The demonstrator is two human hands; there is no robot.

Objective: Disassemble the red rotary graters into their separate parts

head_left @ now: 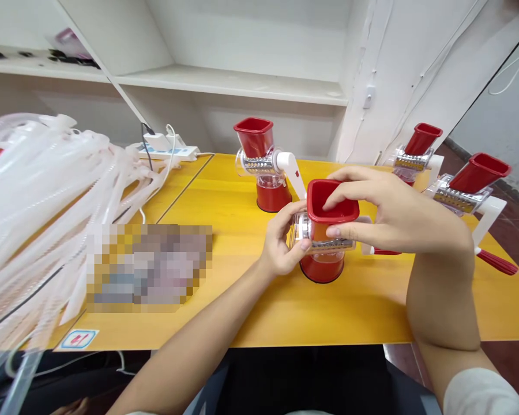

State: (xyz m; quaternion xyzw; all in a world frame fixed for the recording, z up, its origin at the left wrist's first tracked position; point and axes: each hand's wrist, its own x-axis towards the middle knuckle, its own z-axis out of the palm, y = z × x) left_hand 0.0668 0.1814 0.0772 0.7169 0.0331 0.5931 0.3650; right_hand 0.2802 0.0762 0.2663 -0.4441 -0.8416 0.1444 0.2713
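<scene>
A red rotary grater (327,262) with a square red hopper, a clear drum housing and a round red base stands on the yellow table (225,202) in front of me. My left hand (282,241) is curled round the left end of its clear drum. My right hand (387,210) grips the hopper from above and from the right, fingers over the rim and thumb on the front. The crank side of the grater is hidden behind my right hand.
Another red grater (266,164) with a white crank stands behind it. Two more graters (417,153) (473,184) sit at the table's right edge. A heap of white plastic parts (47,202) fills the left side. A power strip (168,151) lies at the back left.
</scene>
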